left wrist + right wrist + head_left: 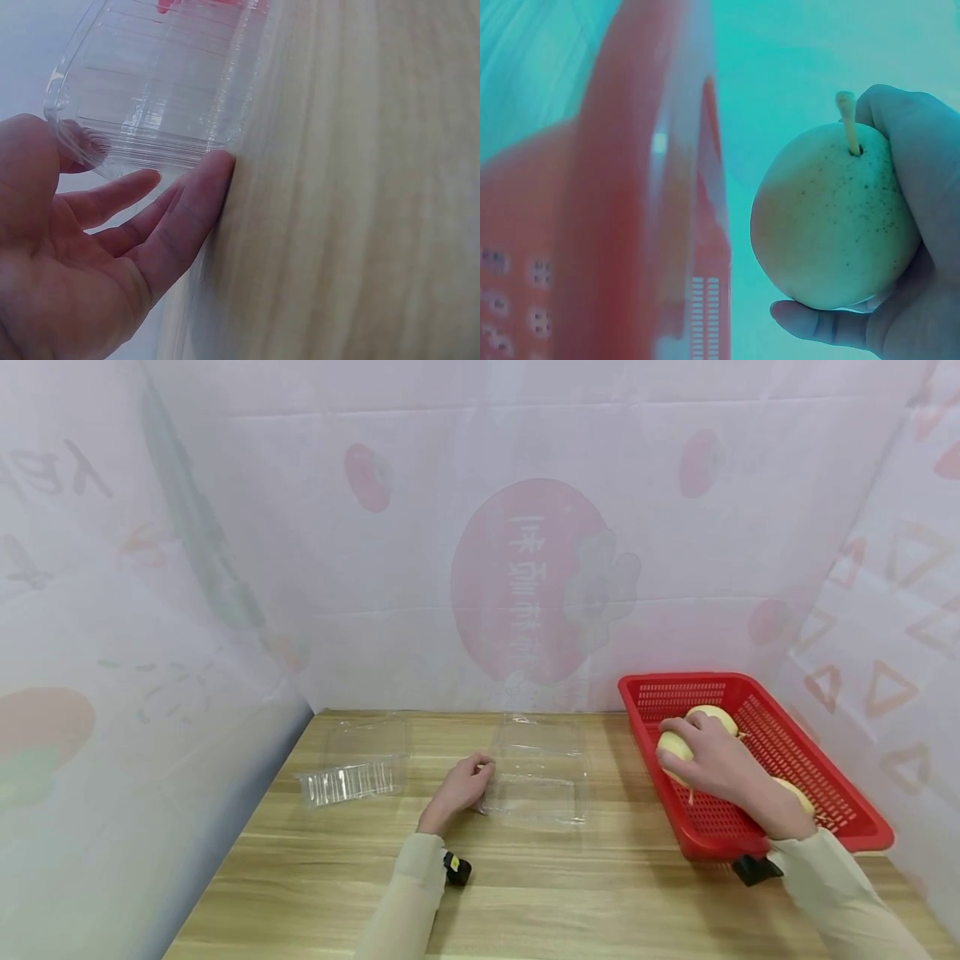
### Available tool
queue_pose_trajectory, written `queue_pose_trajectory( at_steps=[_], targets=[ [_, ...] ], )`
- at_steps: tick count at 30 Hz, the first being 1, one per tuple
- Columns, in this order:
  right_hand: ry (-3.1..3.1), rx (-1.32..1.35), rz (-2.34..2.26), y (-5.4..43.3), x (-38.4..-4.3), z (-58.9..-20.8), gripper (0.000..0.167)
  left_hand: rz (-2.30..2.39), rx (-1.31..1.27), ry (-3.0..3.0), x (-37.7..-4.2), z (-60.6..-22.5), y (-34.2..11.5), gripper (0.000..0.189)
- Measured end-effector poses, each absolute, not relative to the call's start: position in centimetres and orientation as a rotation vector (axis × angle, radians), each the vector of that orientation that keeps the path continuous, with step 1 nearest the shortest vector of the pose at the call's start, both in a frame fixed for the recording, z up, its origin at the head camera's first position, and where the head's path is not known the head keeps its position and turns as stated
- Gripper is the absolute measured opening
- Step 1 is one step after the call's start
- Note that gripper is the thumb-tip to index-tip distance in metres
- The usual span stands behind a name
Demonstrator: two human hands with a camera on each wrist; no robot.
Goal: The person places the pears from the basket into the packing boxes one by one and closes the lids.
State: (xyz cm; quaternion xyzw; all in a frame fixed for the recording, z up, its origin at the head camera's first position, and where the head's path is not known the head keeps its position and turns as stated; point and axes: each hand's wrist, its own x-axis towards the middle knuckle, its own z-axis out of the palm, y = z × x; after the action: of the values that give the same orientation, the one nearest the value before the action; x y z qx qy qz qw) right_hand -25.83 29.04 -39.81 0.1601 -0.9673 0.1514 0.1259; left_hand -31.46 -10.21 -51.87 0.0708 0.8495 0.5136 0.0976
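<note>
Head view: round yellow pear [675, 747] is gripped by right hand [716, 764], lower right; clear plastic box [536, 795] is held by left hand [459, 787], lower centre.

The bench [600, 902] shows wood grain, smooth with a low sheen. At your left hand [457, 787], toward the bench's far edge, the clear container [536, 795] is thin transparent plastic, glossy, with fine ridges. Near the far left corner, a second container [352, 783] has the same shiny plastic, its wall ribbed. Along the right edge, the basket [862, 840] is perforated red plastic, smooth and glossy. The pear [829, 225] in your right hand [716, 762] has smooth, softly matt, speckled skin. Your sleeves [408, 889] are matt cloth. Beyond the far edge hangs thin, creased sheeting [375, 568]; you cannot tell cloth from plastic.
</note>
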Motion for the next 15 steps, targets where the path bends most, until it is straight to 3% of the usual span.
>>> queue_pose_trajectory(
  at_steps=[15],
  targets=[
    [-2.734, 0.558, 0.51, 25.4, -26.2, -39.6, 0.037, 1.528, 0.209, 2.523, -31.2, -51.9, -10.2, 0.043]
  ],
)
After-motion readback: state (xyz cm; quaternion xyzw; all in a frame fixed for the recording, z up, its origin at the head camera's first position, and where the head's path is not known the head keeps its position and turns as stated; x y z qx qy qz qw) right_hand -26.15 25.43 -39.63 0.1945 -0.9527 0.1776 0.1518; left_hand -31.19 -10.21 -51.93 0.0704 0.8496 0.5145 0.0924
